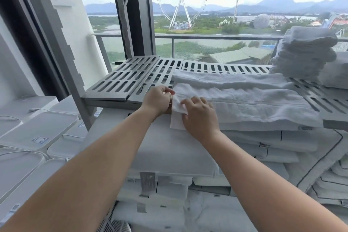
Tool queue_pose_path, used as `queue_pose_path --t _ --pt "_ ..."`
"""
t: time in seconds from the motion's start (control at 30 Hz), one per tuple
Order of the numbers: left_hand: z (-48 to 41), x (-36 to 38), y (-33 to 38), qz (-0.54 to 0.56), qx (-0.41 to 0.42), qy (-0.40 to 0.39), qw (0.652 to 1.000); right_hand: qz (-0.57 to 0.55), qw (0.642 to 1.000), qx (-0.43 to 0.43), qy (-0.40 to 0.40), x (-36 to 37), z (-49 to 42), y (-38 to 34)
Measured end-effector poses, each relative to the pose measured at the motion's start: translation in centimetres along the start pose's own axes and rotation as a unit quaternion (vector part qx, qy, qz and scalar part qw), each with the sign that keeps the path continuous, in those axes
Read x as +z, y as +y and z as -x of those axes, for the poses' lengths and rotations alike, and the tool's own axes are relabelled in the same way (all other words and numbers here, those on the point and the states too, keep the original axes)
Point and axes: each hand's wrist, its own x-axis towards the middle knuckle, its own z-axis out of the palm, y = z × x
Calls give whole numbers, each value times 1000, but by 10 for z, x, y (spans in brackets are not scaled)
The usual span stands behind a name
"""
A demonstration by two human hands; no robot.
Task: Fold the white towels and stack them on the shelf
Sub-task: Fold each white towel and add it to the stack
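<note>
- Long white terry towel (244, 98) lay folded lengthwise on the grey slotted plastic shelf (120, 83), its near-left corner hanging off the front edge.
- Left hand (157, 100) pinched that corner between thumb and fingers.
- Right hand (200, 117) gripped the same corner flap, fingers curled over it.
- Stack of folded white towels (307, 52) sat at the shelf's far right.

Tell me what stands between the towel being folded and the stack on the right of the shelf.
Nothing visible: the towel lies along the slatted shelf, its right end reaching toward the stack. Both hands grip its left end.
</note>
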Motion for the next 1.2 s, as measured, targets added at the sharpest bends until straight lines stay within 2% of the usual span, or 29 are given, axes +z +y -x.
queue_pose_path --t 0.13,0.23,0.4,0.5,0.63,0.8,0.97,1.2 --pt "-10 -7 -8 -81 36 29 996 -42 996 -19 81 6 2 9" --pt "-22 -7 -14 -151 82 44 984 -50 990 -70 110 10 6 16" --pt "-44 1 -21 -209 130 -20 969 -55 980 -132 136 18 9 24" --pt "-53 6 -23 -272 155 -43 949 -54 976 -163 136 21 11 27" --pt "-57 12 -25 -390 214 -29 895 -70 978 -160 118 21 14 28" --pt "-70 17 -15 -385 246 13 890 -80 979 -172 70 11 6 27" --pt "-85 26 -7 -382 257 12 888 -80 987 -82 110 -1 -20 31" --pt "-114 42 -1 -397 310 29 864 -12 995 53 85 -3 -65 70"
